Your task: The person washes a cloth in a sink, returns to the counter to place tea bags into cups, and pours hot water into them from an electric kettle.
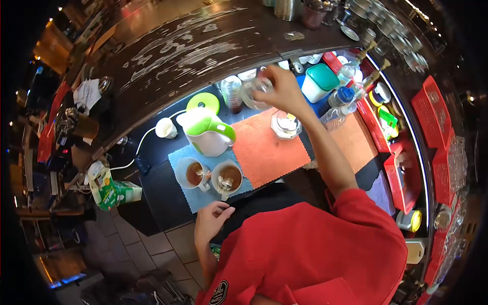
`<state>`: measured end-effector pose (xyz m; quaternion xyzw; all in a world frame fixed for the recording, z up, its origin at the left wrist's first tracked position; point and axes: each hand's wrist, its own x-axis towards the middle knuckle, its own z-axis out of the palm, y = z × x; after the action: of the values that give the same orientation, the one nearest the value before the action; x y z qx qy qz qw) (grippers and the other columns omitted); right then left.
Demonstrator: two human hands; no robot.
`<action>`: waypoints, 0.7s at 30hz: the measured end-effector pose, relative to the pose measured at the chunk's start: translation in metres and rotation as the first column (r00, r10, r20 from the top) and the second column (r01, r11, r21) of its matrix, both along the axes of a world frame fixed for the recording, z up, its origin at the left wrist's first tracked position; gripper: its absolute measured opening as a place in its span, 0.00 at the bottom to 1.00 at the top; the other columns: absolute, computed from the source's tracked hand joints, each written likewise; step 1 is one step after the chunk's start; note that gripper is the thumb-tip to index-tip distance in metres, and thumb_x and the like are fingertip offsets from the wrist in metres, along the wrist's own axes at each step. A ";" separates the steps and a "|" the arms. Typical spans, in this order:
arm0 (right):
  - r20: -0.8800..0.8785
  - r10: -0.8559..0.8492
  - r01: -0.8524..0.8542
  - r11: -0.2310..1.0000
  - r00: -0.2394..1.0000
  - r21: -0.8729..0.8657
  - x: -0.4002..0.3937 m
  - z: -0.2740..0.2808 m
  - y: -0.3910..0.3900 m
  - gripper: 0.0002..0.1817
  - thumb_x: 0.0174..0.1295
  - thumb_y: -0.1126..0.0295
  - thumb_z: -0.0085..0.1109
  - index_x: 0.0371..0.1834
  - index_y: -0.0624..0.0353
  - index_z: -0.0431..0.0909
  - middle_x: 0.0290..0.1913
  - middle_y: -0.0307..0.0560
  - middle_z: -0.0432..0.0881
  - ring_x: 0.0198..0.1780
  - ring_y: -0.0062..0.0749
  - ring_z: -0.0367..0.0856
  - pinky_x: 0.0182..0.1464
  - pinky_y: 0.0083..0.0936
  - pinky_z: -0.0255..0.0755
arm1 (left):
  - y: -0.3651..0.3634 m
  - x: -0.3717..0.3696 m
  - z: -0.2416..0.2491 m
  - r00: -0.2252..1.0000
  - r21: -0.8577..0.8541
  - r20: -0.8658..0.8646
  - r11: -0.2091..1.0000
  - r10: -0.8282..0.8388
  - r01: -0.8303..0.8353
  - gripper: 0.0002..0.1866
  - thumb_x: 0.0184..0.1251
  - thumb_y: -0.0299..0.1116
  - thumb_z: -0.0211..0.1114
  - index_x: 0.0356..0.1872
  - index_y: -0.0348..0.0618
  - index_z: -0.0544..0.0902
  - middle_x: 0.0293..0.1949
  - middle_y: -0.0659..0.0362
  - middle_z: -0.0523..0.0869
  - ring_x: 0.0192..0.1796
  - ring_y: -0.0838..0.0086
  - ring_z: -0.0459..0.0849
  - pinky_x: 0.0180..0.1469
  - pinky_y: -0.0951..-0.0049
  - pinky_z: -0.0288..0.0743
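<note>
My right hand [284, 91] grips a clear round glass container [254, 94], raised over the back of the counter beside a clear bottle [232, 91]. Below it, a faceted glass jar [285, 125] with something pale inside stands on an orange cloth [264, 157]. My left hand [212, 218] hovers empty at the counter's front edge, fingers loosely curled and thumb a little apart. Just beyond it, two white mugs of brown tea stand on a blue cloth [195, 201]: a left mug [192, 173] and a right mug [227, 178] with a tea bag in it.
A white and green electric kettle [207, 133] is off its round green base [203, 103]. Nearby are a small white cup [165, 128] and a green carton [118, 193]. Bottles [339, 99], a teal-lidded tub [320, 81] and red baskets [404, 175] line the right side.
</note>
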<state>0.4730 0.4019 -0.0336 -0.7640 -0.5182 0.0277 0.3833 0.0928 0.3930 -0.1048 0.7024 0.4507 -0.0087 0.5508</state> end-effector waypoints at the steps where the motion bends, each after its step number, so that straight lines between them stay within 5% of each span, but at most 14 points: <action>1: 0.014 -0.011 0.010 0.997 1.000 0.081 0.002 -0.025 -0.022 0.22 0.42 0.63 0.73 0.39 0.62 0.80 0.38 0.49 0.82 0.35 0.37 0.78 0.40 0.29 0.74 | 0.001 0.006 -0.006 0.994 -0.072 0.109 0.997 0.009 -0.001 0.12 0.64 0.32 0.69 0.42 0.33 0.86 0.29 0.55 0.88 0.29 0.76 0.82 0.37 0.80 0.74; 6: -0.008 -0.374 0.372 0.924 0.927 -0.086 0.024 -0.124 -0.078 0.23 0.46 0.63 0.73 0.44 0.61 0.79 0.39 0.49 0.80 0.37 0.43 0.78 0.44 0.32 0.74 | 0.009 0.070 -0.029 0.852 -0.268 0.519 0.960 0.074 0.080 0.11 0.71 0.27 0.61 0.50 0.32 0.82 0.46 0.54 0.87 0.44 0.72 0.86 0.52 0.77 0.78; 11: -0.010 -0.412 0.411 0.911 0.911 -0.034 0.026 -0.163 -0.087 0.21 0.47 0.66 0.73 0.43 0.62 0.78 0.39 0.51 0.80 0.38 0.46 0.80 0.45 0.36 0.76 | 0.024 0.202 -0.067 0.816 -0.188 0.577 0.979 0.049 0.074 0.23 0.74 0.37 0.59 0.63 0.32 0.76 0.46 0.54 0.86 0.49 0.73 0.83 0.54 0.77 0.77; 15: -0.016 -0.421 0.420 0.906 0.907 -0.041 0.027 -0.182 -0.082 0.22 0.46 0.68 0.74 0.44 0.63 0.78 0.40 0.53 0.80 0.38 0.48 0.81 0.44 0.38 0.77 | 0.024 0.283 -0.110 0.938 -0.081 0.328 0.993 0.111 -0.089 0.25 0.75 0.38 0.56 0.68 0.36 0.71 0.51 0.52 0.84 0.45 0.71 0.81 0.48 0.75 0.77; 16: -0.026 -0.429 0.427 0.902 0.903 -0.059 0.027 -0.185 -0.080 0.22 0.46 0.69 0.74 0.45 0.63 0.77 0.41 0.54 0.79 0.38 0.49 0.81 0.44 0.39 0.77 | 0.019 0.283 -0.074 0.920 -0.441 0.327 0.896 0.217 -0.055 0.28 0.75 0.38 0.56 0.72 0.38 0.67 0.57 0.48 0.81 0.48 0.68 0.82 0.46 0.75 0.77; 18: -0.042 -0.445 0.440 0.893 0.895 -0.089 0.030 -0.189 -0.076 0.23 0.46 0.70 0.74 0.46 0.64 0.77 0.42 0.55 0.79 0.39 0.51 0.81 0.44 0.40 0.77 | 0.010 0.306 -0.096 0.900 -0.311 0.315 0.929 0.300 -0.201 0.29 0.75 0.37 0.57 0.73 0.38 0.65 0.61 0.47 0.78 0.54 0.65 0.82 0.49 0.74 0.79; 20: -0.031 -0.431 0.424 0.896 0.902 -0.131 0.028 -0.187 -0.077 0.24 0.46 0.69 0.74 0.46 0.64 0.77 0.42 0.56 0.79 0.39 0.51 0.81 0.43 0.41 0.77 | 0.011 0.323 -0.173 0.752 -0.455 0.519 0.876 0.406 -0.159 0.32 0.72 0.36 0.62 0.74 0.37 0.63 0.65 0.47 0.75 0.60 0.67 0.79 0.58 0.73 0.76; 21: -0.020 -0.418 0.410 0.898 0.908 -0.162 0.027 -0.184 -0.076 0.24 0.46 0.68 0.74 0.47 0.64 0.76 0.42 0.56 0.79 0.39 0.52 0.81 0.43 0.41 0.77 | 0.011 0.327 -0.174 0.750 -0.455 0.521 0.876 0.408 -0.160 0.32 0.72 0.36 0.62 0.74 0.37 0.63 0.65 0.47 0.75 0.60 0.67 0.79 0.58 0.73 0.76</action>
<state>0.5004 0.3255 -0.2173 -0.8829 -0.3296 0.0063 0.3344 0.4194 0.4040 -0.2788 0.4681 0.3444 0.2130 0.7855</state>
